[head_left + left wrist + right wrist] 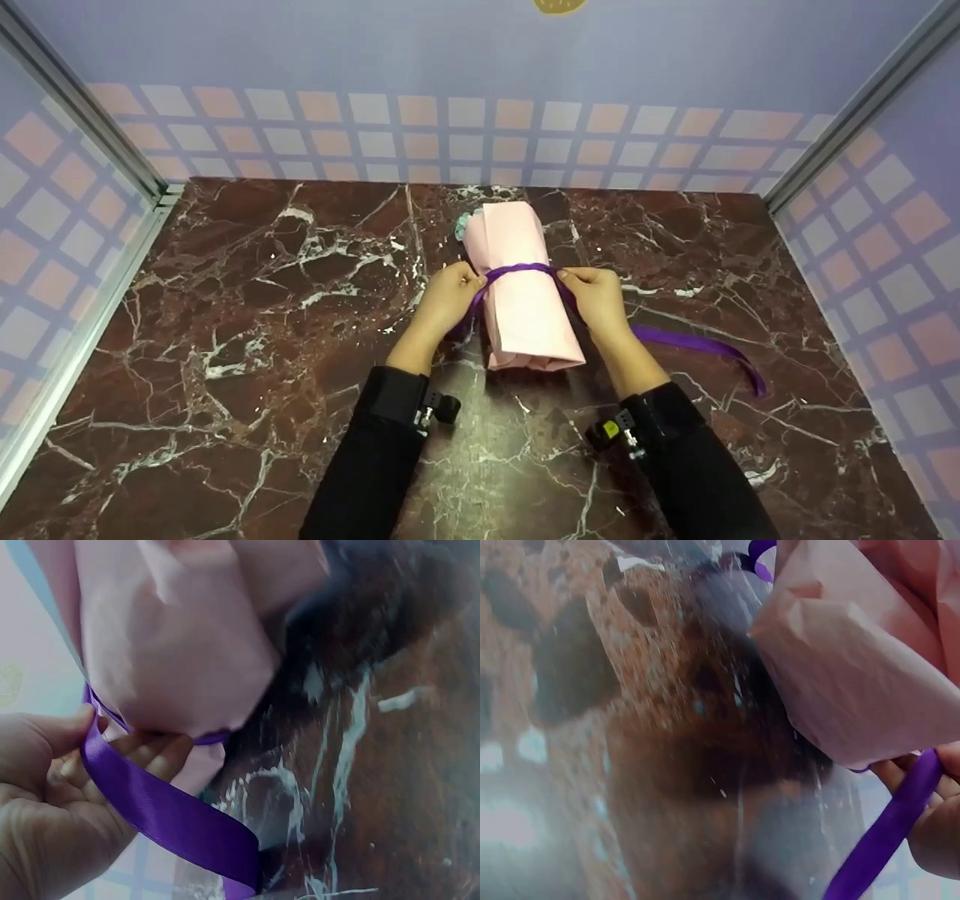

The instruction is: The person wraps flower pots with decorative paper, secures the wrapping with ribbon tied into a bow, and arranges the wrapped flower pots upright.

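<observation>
Centrally on the veined reddish-brown tabletop (262, 420) lies a rolled pale-pink paper bundle (525, 319), between the left hand (452, 292) and the right hand (600, 296); at its left and right sides their fingers pinch the satiny purple ribbon (172, 814) crossing it.

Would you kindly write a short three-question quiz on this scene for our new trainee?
1. What colour is the ribbon lying across the pink wrapped bundle?
2. True or false: the left hand and the right hand both pinch the ribbon.
3. In the head view, the loose tail stretches over the tabletop on: (a) the left hand's side; (b) the right hand's side; (c) neither.

Key: 1. Purple. 2. True. 3. b.
</observation>
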The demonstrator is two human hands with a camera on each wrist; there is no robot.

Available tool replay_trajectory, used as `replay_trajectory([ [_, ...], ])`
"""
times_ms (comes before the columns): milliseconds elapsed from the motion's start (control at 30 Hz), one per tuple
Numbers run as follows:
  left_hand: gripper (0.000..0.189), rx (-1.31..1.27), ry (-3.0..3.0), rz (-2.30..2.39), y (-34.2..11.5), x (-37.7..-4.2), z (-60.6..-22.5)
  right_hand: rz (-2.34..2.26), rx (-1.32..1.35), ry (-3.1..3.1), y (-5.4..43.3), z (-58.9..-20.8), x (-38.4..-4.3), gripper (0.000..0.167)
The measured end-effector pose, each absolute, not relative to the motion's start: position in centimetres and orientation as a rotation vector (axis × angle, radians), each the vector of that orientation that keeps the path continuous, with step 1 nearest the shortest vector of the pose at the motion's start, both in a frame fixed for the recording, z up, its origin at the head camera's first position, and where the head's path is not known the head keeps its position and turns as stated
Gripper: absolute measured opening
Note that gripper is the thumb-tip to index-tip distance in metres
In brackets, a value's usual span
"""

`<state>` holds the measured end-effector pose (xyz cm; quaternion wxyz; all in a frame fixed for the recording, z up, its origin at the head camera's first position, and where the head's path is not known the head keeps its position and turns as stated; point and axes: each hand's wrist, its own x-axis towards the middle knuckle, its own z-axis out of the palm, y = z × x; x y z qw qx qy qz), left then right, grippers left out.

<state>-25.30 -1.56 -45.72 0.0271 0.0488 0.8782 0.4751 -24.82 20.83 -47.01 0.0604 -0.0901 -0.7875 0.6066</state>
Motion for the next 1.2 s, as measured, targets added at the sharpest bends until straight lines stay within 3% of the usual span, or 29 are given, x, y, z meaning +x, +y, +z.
replay_trajectory([
  [333,0.021,0.189,2.695,1.503,-2.1,-25.4,-46.1,1.936,-0.435,-2.155,20.1,-47.5,-24.0,0.015],
  [633,0.021,0.185,2.588,1.602,-3.8,-25.5,-46.5,2.040,-0.415,-2.120,19.4,-47.4,-23.6,0.017],
  [1033,0.016,0.381,2.564,1.276,-5.2,-25.7,-44.9,2.041,-0.377,-2.116,19.4,-47.5,-23.5,0.016],
  [1200,0.018,0.391,2.312,1.449,-5.6,-25.7,-44.7,2.035,-0.396,-2.129,19.6,-47.6,-23.6,0.017],
])
